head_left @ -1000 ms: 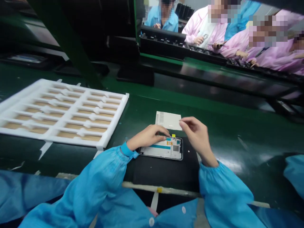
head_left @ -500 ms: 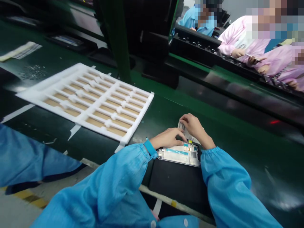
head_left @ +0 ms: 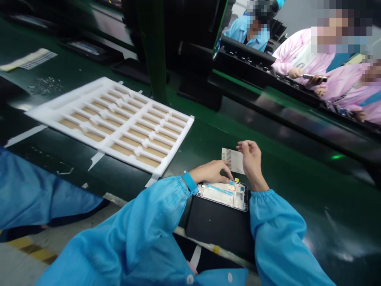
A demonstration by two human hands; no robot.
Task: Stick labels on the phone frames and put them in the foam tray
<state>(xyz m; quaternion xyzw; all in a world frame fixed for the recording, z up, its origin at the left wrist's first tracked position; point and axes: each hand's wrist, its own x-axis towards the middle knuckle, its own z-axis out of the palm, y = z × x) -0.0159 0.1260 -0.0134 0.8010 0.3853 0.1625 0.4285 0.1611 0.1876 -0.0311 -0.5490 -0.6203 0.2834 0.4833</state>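
An opened phone frame (head_left: 220,194), silvery inside with blue strips and a small yellow tab on its far edge, lies on a black pad (head_left: 220,222). My left hand (head_left: 211,172) grips its far left side, thumb over the face and fingers bent along the far edge. Beyond the phone is a pale sheet with rows of narrow strips (head_left: 232,159). My right hand (head_left: 251,159) is raised at the sheet's right side, thumb and fingertips pinched together. Whatever they hold is too small to make out.
A white foam tray (head_left: 117,141) with long slots is taped to the green bench at left. Small bits (head_left: 44,85) and another strip sheet (head_left: 38,59) lie farther left. A dark post (head_left: 153,51) rises behind. People in pink and blue smocks work across the line.
My right hand has lifted away from the strip sheet, up and to the right, uncovering more of it. My left hand stays at the phone frame.
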